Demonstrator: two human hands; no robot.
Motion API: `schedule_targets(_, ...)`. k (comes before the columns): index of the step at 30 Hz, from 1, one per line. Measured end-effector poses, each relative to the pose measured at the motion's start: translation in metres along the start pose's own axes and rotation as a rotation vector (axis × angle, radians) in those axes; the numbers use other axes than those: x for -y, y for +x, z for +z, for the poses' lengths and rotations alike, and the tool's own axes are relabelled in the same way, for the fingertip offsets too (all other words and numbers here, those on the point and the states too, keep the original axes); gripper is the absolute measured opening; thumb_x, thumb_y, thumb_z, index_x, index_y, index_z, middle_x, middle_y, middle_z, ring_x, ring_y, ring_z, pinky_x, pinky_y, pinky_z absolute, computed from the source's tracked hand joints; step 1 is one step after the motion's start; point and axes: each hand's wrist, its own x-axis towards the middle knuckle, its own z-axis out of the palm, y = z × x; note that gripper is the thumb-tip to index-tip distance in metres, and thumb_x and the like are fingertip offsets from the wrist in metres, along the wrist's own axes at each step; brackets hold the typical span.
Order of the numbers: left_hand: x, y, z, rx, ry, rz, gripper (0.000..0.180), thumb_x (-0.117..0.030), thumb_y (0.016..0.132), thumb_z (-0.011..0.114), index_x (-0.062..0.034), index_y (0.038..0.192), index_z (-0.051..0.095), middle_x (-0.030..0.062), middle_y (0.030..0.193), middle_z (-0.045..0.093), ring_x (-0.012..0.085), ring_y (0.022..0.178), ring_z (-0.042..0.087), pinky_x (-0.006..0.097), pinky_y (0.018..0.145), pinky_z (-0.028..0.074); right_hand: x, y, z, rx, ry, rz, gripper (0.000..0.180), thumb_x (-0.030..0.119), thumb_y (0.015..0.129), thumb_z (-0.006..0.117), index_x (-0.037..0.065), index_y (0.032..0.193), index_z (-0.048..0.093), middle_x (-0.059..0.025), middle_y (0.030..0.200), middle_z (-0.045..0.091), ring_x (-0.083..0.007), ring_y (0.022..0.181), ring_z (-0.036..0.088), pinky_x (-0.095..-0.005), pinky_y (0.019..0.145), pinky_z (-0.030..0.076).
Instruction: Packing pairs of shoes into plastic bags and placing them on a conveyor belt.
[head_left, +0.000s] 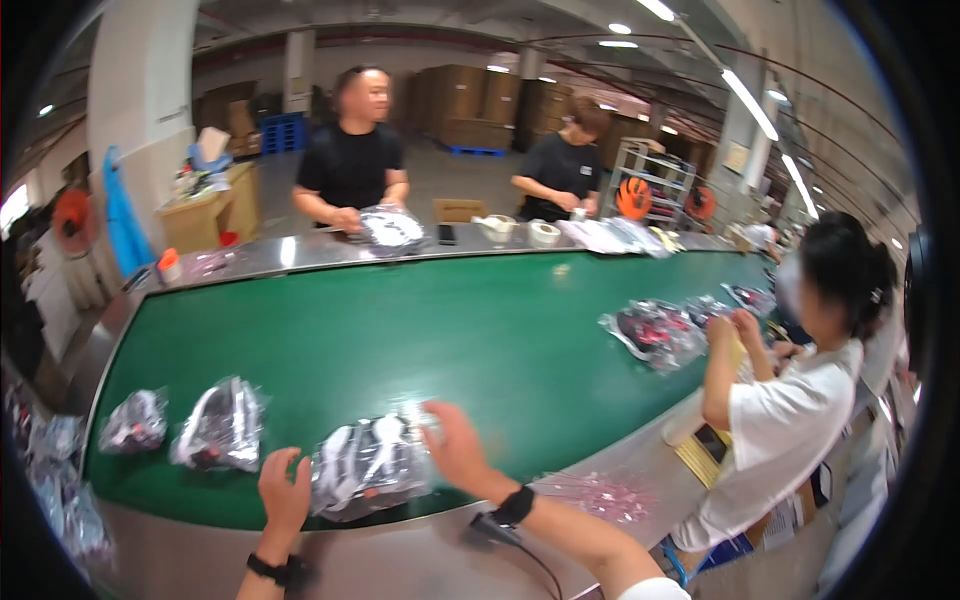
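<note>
A clear plastic bag (370, 468) holding white and dark pieces lies on the green conveyor belt (420, 330), near its front edge. My left hand (285, 492) is beside the bag's left edge, open, its fingers bent and pointing up. On the bag's other side, my right hand (458, 447) is open at its upper right edge, thumb and fingers apart. Whether the right fingertips touch the plastic, I cannot tell. Left of my left hand lie a similar clear bag (220, 425) and a smaller bag (135, 422).
A person at right (790, 400) has raised hands beside bags with red and dark contents (655, 335). Across the belt, one person (350, 165) handles a bag (392, 229); another (560, 165) stands near tape rolls (543, 234). Pink ties (605, 497) lie on the metal edge.
</note>
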Motion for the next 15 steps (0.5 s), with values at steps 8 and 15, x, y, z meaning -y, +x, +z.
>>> schedule_targets(8,-0.048,-0.023,0.017,0.151,0.169,0.594,0.055,-0.032,0.073,0.072,0.0002,0.115,0.058,0.0220,0.117,0.058,0.0389,0.114,0.052,0.046,0.098,0.038,-0.012,-0.019,0.002,0.953,-0.168,0.070,0.067,0.053,0.094,0.039,0.005,0.141,0.032,-0.0140,0.149,0.029,-0.0331,0.139,0.025,-0.0582,0.104,0.028)
schedule_targets(15,-0.077,-0.012,-0.004,0.435,0.281,0.707,0.080,-0.026,0.065,0.080,-0.0070,0.135,0.045,0.0187,0.133,0.048,0.0404,0.118,0.046,0.049,0.097,0.038,-0.083,-0.035,-0.047,0.655,-0.190,0.181,0.047,0.045,0.093,0.044,0.001,0.107,0.052,-0.0168,0.109,0.055,-0.0363,0.098,0.056,-0.0494,0.075,0.047)
